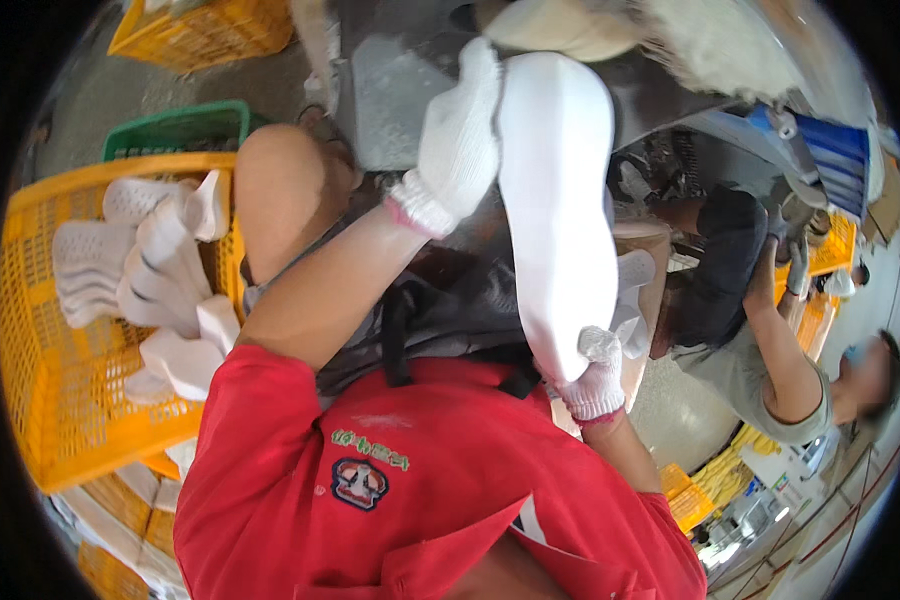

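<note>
Two white-gloved hands hold a white shoe sole [558, 200]: left hand [458, 140] grips its upper end, right hand [595, 375] its lower end, beside a yellow crate [40, 400] of soles.

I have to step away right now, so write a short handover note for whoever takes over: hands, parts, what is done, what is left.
Left hand, gloved, grips the top end of the white shoe sole. Right hand, gloved, grips its bottom end. The sole is held upright against the grey machine by the fluffy buffing wheel. More white soles lie in the yellow crate on the left. Done: cannot tell how much of this sole is worked. Left: apparently the crate's soles.
</note>
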A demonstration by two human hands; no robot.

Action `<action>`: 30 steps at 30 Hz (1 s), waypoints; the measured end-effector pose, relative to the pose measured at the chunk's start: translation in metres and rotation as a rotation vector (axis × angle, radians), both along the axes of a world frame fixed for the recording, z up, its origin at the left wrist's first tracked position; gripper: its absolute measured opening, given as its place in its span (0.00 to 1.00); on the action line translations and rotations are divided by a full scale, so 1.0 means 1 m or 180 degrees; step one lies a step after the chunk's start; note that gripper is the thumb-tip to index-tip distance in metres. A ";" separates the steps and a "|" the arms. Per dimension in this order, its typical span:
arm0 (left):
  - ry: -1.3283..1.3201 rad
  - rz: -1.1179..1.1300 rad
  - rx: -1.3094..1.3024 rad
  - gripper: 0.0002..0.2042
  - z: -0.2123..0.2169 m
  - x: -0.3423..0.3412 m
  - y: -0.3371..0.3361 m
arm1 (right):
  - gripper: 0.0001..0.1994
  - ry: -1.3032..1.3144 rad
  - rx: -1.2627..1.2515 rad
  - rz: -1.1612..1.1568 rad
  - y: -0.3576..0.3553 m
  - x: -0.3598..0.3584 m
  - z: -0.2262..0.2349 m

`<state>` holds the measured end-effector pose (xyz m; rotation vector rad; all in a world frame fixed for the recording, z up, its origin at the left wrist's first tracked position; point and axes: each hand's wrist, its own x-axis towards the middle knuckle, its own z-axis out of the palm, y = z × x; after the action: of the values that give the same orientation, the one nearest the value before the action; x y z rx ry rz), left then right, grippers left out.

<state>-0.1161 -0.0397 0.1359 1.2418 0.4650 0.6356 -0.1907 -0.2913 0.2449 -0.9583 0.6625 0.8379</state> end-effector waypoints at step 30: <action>0.3130 0.0528 0.2347 0.20 -0.044 -0.252 0.194 | 0.24 -0.3191 -0.4066 0.2386 -0.131 0.088 -0.073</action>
<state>-0.3680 0.1546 0.0916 2.2286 1.2237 0.2830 -0.1030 -0.4218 0.1717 -2.6393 -0.1892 0.3449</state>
